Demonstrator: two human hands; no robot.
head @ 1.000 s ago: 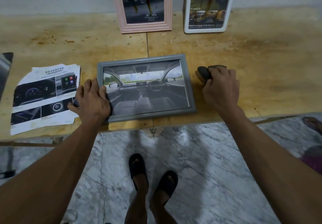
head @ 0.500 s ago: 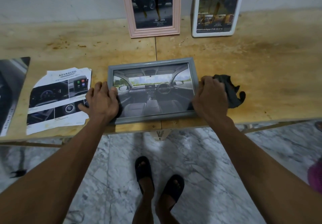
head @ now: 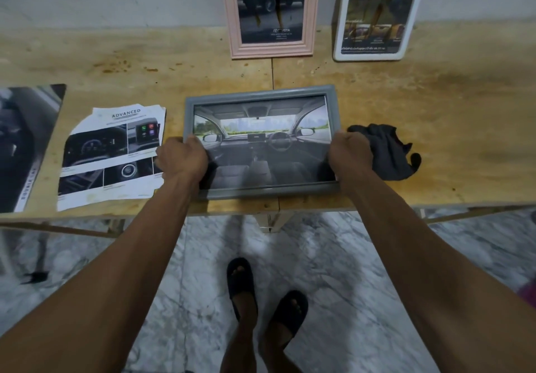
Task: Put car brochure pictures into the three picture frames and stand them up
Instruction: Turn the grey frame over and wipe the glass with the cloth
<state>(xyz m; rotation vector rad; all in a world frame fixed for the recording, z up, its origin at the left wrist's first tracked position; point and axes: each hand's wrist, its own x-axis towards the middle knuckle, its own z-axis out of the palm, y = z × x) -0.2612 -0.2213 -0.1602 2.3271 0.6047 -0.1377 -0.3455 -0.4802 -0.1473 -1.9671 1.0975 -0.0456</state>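
Observation:
A grey picture frame (head: 261, 94) with a car-interior picture in it lies near the front edge of the wooden table (head: 435, 105). My left hand (head: 181, 157) grips its left side and my right hand (head: 349, 152) grips its right side, fingers curled round the edges. A pink frame (head: 309, 9) holding a dark pickup picture stands upright against the wall at the back. To its right a white frame (head: 412, 12) with a yellow-toned car picture also stands upright.
A torn brochure page (head: 116, 157) lies left of the grey frame, and a brochure (head: 23, 140) lies at the far left edge. A dark cloth (head: 388, 152) sits just right of my right hand. Marble floor and my sandalled feet (head: 261, 303) are below.
My right hand let go of the dark cloth and moved left onto the frame's right side. Both hands closed round the frame's edges; the view shifted slightly.

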